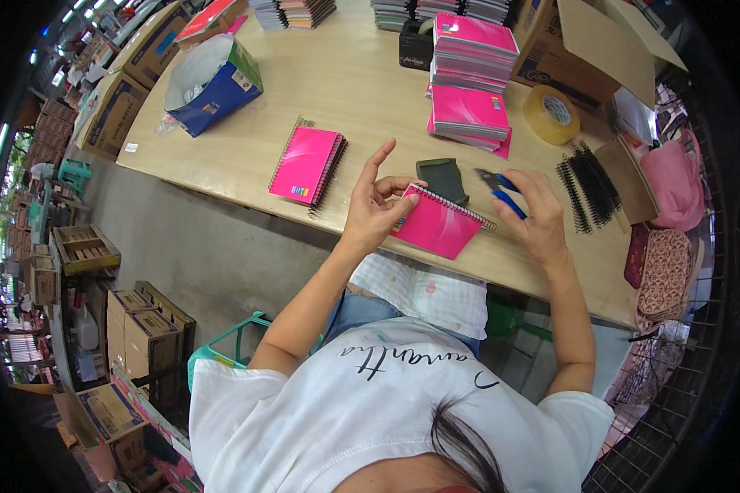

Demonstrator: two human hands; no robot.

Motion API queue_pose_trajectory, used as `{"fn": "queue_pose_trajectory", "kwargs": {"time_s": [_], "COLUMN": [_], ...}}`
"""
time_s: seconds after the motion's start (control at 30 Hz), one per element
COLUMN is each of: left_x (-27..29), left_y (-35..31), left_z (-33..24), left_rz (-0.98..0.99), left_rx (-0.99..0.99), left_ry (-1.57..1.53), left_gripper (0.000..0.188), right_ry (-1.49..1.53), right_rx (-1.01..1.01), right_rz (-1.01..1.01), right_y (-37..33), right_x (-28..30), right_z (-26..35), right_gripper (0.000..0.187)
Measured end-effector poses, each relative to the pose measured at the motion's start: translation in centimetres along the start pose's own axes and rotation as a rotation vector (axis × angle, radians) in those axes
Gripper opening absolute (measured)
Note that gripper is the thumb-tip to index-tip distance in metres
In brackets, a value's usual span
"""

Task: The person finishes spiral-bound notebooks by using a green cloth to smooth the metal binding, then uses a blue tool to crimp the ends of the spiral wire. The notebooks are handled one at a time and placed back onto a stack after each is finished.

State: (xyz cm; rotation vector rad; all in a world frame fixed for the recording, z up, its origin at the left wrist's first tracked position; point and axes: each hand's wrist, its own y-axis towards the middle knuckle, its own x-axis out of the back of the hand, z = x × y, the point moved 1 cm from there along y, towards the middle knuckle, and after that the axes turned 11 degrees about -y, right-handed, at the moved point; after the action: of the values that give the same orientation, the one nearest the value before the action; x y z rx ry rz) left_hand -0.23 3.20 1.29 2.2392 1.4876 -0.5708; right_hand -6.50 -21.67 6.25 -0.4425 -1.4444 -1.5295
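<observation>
The left hand point(376, 201) pinches a pink-covered, wire-spiral notebook point(441, 228) at its near-hand corner, index finger raised. Right of it, the right hand point(539, 212) curls round blue-handled pliers point(503, 195). Black spiral coils point(589, 189) lie beyond the right hand's outer side; pink spiral-bound notebooks point(306, 168) lie left of the left hand.

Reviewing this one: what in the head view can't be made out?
All in the head view:
Pink notebook in the left hand: underside, hidden by its upper cover.
Blue-handled pliers: handle ends, covered by the right hand.
Blue bag: contents, too small.
Far grey stack: top, cut off by upper edge.
</observation>
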Motion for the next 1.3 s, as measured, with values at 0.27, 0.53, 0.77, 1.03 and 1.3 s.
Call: {"fn": "queue_pose_trajectory", "kwargs": {"time_s": [0.27, 0.53, 0.77, 1.03, 1.3], "left_x": [-0.4, -0.9, -0.2, 9.6, 12.3], "left_y": [0.0, -0.2, -1.3, 9.5, 11.6], "left_z": [-0.7, -1.5, -1.6, -11.1, -6.3], "left_rz": [-0.004, 0.008, -0.037, 0.424, 0.589], "left_rx": [0.074, 0.085, -0.260, -0.227, -0.313], "left_ry": [0.146, 0.157, 0.580, 1.315, 1.456], "left_gripper": [0.080, 0.079, 0.051, 0.012, 0.010], "right_ry": [-0.380, -0.315, 0.130, -0.263, -0.099], "right_rx": [0.547, 0.539, -0.024, -0.153, -0.169], "right_rz": [-0.129, 0.083, 0.219, 0.195, 0.041], "right_y": [4.4, 4.9, 2.9, -3.7, -4.8], "right_x": [0.7, 0.7, 0.4, -2.4, -6.4], "right_z": [4.0, 4.2, 4.2, -4.9, -4.8], "right_gripper": [0.026, 0.028, 0.032, 0.032, 0.038]}}
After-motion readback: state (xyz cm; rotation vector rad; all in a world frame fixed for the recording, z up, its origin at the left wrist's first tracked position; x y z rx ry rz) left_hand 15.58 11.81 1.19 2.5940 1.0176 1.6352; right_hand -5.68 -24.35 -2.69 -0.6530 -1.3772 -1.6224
